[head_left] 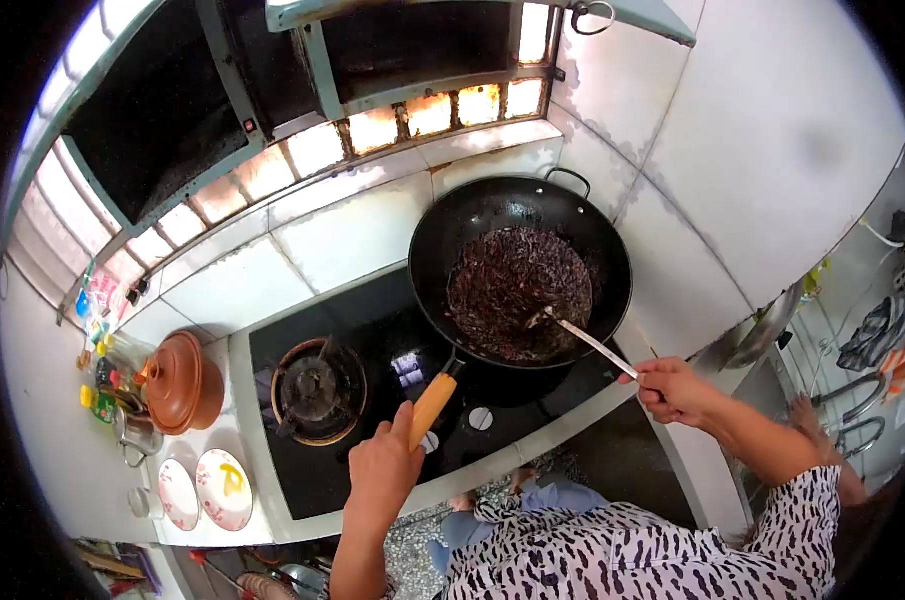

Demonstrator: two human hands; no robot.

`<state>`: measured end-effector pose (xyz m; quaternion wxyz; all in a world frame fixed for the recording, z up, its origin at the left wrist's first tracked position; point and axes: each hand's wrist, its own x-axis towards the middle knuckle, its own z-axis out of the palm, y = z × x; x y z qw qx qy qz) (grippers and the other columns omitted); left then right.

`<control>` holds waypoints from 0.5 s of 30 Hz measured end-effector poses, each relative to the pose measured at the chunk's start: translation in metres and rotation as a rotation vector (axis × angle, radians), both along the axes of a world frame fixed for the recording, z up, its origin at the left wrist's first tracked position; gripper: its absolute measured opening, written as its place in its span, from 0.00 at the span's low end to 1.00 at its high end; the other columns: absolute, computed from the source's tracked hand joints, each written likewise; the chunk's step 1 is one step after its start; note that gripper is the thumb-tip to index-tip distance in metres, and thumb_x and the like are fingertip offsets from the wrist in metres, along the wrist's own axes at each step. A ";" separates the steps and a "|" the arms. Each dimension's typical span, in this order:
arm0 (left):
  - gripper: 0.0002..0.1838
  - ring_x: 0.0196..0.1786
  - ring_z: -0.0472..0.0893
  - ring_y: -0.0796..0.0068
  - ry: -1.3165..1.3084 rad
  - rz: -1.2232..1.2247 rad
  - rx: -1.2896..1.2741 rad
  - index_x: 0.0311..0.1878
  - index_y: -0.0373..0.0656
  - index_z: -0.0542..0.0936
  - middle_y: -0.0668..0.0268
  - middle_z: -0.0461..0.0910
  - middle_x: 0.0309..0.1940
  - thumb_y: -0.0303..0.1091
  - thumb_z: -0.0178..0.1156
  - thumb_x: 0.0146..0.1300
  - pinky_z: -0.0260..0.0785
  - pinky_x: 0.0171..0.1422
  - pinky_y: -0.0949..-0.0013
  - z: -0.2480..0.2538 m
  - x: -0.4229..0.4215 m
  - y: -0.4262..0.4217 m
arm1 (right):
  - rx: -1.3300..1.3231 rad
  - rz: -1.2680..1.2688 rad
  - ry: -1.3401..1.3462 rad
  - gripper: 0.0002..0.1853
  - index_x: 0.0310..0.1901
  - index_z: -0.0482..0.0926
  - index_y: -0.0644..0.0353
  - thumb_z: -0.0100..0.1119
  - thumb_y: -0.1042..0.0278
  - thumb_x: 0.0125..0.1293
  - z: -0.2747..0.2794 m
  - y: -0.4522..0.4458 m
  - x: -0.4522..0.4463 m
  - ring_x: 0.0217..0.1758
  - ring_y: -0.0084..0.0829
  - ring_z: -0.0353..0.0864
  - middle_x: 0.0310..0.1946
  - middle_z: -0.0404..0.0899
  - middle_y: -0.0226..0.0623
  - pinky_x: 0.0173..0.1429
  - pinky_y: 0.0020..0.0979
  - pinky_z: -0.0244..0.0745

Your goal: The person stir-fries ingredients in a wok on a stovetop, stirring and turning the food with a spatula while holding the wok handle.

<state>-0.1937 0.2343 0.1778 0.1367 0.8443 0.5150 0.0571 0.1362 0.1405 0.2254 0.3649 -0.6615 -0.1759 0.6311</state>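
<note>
A black wok (pixel 435 262) sits over the right side of the gas stove, with a dark purple-brown shredded food (pixel 518 285) spread in its bottom. My left hand (pixel 385 468) is wrapped round the wok's wooden handle (pixel 433 411). In my right hand (pixel 676 391) is the end of a long metal spatula (pixel 595 345), which slants down to the left. Its tip rests in the food, partly covered, so the exact shape of its head cannot be made out.
The left burner (pixel 320 391) stands bare on the black glass stove top (pixel 393 345). Left of it are a brown clay pot (pixel 181 385), two plates (pixel 225 490), a metal cup (pixel 138 435) and several bottles (pixel 101 400). Tiled walls (pixel 353 235) and a window close off the back. Pale counter edging (pixel 493 462) runs along the front.
</note>
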 end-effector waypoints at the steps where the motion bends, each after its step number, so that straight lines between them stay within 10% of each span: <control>1: 0.33 0.31 0.77 0.55 0.020 0.016 -0.063 0.57 0.46 0.63 0.55 0.75 0.33 0.34 0.63 0.45 0.69 0.33 0.58 0.001 0.001 0.001 | -0.001 -0.003 -0.017 0.11 0.41 0.70 0.64 0.38 0.71 0.63 0.000 0.001 0.001 0.08 0.15 0.48 0.12 0.57 0.24 0.11 0.19 0.41; 10: 0.31 0.27 0.78 0.58 -0.001 -0.049 0.071 0.55 0.45 0.64 0.57 0.75 0.28 0.34 0.62 0.44 0.69 0.29 0.62 -0.003 -0.003 0.001 | 0.056 0.307 -0.417 0.10 0.39 0.74 0.61 0.43 0.73 0.59 0.041 0.072 0.032 0.10 0.16 0.55 0.12 0.62 0.26 0.13 0.21 0.50; 15: 0.34 0.32 0.77 0.54 0.004 -0.012 -0.027 0.57 0.44 0.63 0.55 0.76 0.31 0.34 0.64 0.44 0.69 0.34 0.59 0.000 -0.003 0.000 | 0.564 0.855 -1.526 0.08 0.25 0.77 0.64 0.47 0.74 0.50 0.022 0.114 0.020 0.25 0.39 0.78 0.21 0.77 0.44 0.30 0.40 0.71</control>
